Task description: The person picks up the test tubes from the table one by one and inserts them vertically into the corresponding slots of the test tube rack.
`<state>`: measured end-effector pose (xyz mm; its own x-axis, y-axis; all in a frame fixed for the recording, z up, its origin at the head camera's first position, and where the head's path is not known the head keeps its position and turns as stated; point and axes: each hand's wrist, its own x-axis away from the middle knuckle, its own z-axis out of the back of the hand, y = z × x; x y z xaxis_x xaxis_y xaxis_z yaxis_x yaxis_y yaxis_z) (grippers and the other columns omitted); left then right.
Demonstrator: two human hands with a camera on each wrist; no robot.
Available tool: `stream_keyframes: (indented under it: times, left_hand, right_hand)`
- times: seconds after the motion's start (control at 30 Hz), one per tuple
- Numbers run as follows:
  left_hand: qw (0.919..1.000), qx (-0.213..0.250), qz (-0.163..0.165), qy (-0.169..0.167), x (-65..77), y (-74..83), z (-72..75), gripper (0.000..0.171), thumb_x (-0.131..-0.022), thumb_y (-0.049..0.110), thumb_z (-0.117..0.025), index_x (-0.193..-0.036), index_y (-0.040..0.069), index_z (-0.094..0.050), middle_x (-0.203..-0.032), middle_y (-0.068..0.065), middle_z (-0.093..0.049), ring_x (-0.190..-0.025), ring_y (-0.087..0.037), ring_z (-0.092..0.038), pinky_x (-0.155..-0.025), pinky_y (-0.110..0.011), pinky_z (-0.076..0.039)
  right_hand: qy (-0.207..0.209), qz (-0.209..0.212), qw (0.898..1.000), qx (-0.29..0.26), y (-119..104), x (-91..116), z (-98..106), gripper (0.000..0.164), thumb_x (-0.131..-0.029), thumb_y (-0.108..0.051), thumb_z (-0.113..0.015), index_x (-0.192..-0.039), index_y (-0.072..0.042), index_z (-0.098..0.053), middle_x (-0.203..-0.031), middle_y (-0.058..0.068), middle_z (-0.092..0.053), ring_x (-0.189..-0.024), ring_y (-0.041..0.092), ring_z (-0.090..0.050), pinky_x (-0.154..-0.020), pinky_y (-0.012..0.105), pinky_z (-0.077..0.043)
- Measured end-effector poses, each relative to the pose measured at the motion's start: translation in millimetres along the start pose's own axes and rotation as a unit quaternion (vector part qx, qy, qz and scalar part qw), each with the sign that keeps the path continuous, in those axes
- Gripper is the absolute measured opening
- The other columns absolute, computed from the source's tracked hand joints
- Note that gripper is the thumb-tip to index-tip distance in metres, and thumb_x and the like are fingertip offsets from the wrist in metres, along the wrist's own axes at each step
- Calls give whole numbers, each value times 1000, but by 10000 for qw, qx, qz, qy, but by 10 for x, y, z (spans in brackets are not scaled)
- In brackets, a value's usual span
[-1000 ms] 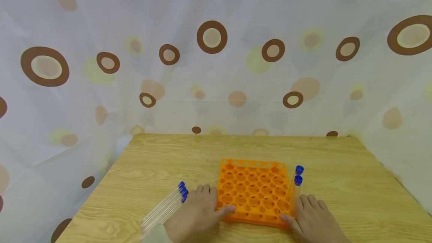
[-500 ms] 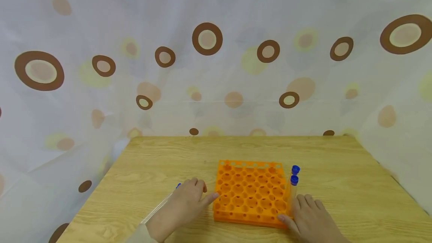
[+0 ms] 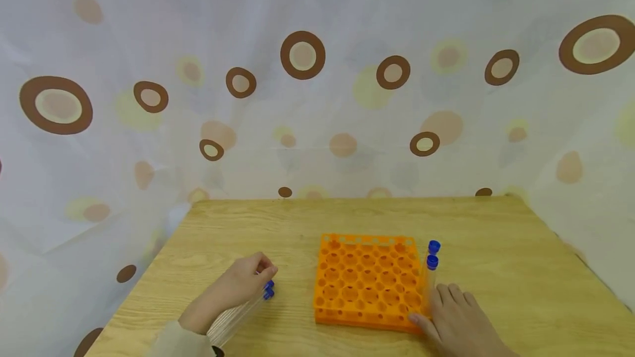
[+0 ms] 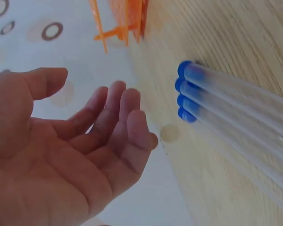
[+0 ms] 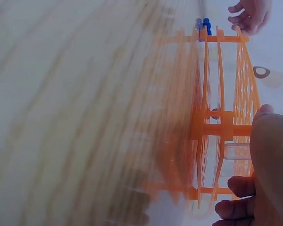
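My left hand hovers above several clear test tubes with blue caps, lying side by side on the table. In the left wrist view this hand has loosely bent fingers, holds nothing and is apart from the tubes. My right hand grips the near right corner of an orange test tube rack. Its thumb lies on the rack's front edge and its fingers reach down the right end. Two blue-capped tubes stand upright at that end. The right hand partly hides their lower parts.
The rack stands on a wooden table, right of the lying tubes. Behind and at both sides hangs a pale curtain with brown-ringed circles. A light sleeve covers the left forearm.
My left hand has let go of the rack and moved left over the lying tubes, its fingers drawn together. The right hand stays at the rack; the head view has shifted slightly.
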<state>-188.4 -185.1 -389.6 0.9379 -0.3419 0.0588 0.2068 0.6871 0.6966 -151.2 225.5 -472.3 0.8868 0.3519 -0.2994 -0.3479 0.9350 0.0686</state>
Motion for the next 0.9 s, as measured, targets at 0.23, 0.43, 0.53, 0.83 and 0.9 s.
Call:
stream_keyframes:
  times: [0.23, 0.43, 0.53, 0.83, 0.9]
  left_hand:
    - [9939, 721, 838, 1, -1, -234, 167, 31, -103, 27, -52, -116, -1, -57, -105, -14, -65, -85, -24, -62, -65, -34, -51]
    - [9897, 617, 1290, 50, 2, -420, 253, 31, -103, 24, -52, -115, -4, -57, -103, -15, -64, -84, -23, -63, -64, -35, -52]
    - [9892, 559, 1347, -138, 2, -480, 295, 28, -103, 23, -52, -108, -5, -57, -91, -10, -61, -73, -18, -58, -58, -30, -49]
    - [9865, 197, 1553, -477, -1, -597, 319, 21, -101, 17, -53, -105, -3, -57, -60, 1, -43, -49, -8, -30, -51, -24, -32]
    - [9850, -42, 1672, -422, -5, -624, 295, 20, -99, 17, -56, -104, -2, -59, -63, 0, -47, -51, -9, -34, -52, -23, -35]
  right_hand:
    - [-29, 14, 10000, -54, 3, -22, 8, 51, -95, -62, -51, -86, -11, -50, -78, -1, -46, -73, 15, -42, -67, 35, -39]
    - [216, 60, 9997, -15, 7, -8, 16, 49, -94, -60, -53, -82, -13, -47, -73, -4, -37, -68, 13, -34, -63, 30, -33]
    - [240, 85, 9997, -28, 7, -7, 15, 50, -94, -61, -54, -83, -12, -48, -74, -4, -38, -68, 13, -34, -63, 30, -34]
    - [-176, -53, 9997, -144, -6, -9, 33, 49, -95, -60, -52, -89, -11, -51, -78, -2, -44, -73, 14, -40, -67, 34, -38]
    - [-229, -82, 9996, -166, -9, -10, 38, 49, -95, -60, -52, -89, -12, -51, -78, -2, -44, -73, 14, -40, -66, 34, -39]
